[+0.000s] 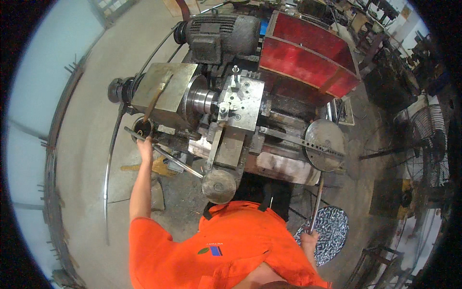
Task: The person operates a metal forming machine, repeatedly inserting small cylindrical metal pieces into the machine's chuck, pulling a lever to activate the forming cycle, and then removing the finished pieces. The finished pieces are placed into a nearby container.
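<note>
My left hand (pixel 145 147) is closed around a long metal lever (pixel 178 164) that runs to a round disc (pixel 219 186) on the front of a small lathe. My right hand (pixel 309 238) grips the lower end of another steel lever (pixel 316 204), which hangs below a larger disc (pixel 326 144) at the lathe's right. In the lathe's chuck (pixel 192 98) sits a shiny stepped metal cylinder (pixel 206 101). Right beside it is the tool block (pixel 244 103), with bolts standing up from it. Fingertips of both hands are small and partly hidden.
A brush (pixel 159 96) lies across the headstock cover (pixel 149 84), above a dark pot (pixel 139 126). Behind are an electric motor (pixel 224 38) and a red box (pixel 308 58). Many small metal parts (pixel 334 229) fill a round container near my right hand. A fan (pixel 428 139) stands at right.
</note>
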